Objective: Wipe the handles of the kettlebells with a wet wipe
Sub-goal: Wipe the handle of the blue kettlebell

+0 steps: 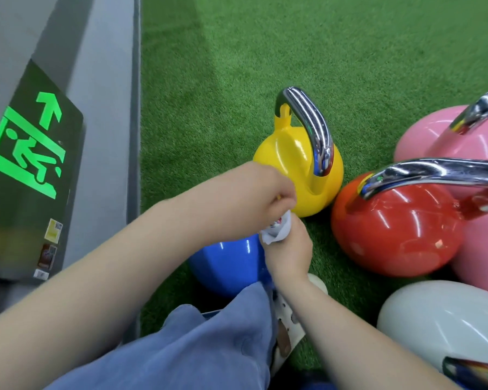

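Small white wet wipe (275,230) is pinched btwn left hand (258,192) & right hand (289,253); yellow kettlebell's chrome handle (312,128) lies just far-right, arching near-to-far, left hand nearer.

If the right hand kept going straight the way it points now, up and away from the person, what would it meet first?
Most likely the yellow kettlebell. The right hand, closed on the white wipe together with the left hand, points toward its lower body just beyond the wipe. Depth is unclear from one view.

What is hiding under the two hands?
A blue kettlebell sits on the green turf beneath both hands, which pinch a white wipe. Its handle is covered, so it cannot be seen.
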A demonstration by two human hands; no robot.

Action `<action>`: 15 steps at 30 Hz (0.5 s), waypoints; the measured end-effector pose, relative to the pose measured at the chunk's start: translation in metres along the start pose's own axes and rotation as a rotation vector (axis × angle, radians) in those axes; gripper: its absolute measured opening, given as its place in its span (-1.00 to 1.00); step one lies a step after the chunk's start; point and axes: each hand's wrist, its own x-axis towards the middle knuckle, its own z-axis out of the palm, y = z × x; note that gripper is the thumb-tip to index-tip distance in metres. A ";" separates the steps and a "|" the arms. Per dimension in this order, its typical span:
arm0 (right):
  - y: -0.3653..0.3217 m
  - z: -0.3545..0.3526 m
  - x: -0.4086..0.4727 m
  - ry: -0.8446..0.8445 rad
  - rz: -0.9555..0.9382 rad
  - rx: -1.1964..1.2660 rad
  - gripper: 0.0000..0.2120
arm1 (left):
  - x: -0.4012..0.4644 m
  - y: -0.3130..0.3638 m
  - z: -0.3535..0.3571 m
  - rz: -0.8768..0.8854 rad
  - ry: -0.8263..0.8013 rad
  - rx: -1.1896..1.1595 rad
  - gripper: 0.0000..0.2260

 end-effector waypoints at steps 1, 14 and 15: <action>-0.002 -0.009 0.001 -0.079 -0.040 -0.023 -0.77 | -0.014 0.000 -0.001 0.004 -0.031 -0.097 -0.74; -0.015 -0.018 -0.004 -0.082 -0.068 0.159 -0.81 | -0.055 -0.040 0.109 -0.089 0.176 -0.143 -0.74; -0.016 -0.014 -0.006 -0.013 -0.028 0.155 -0.84 | -0.058 -0.040 0.117 -0.072 0.229 -0.177 -0.73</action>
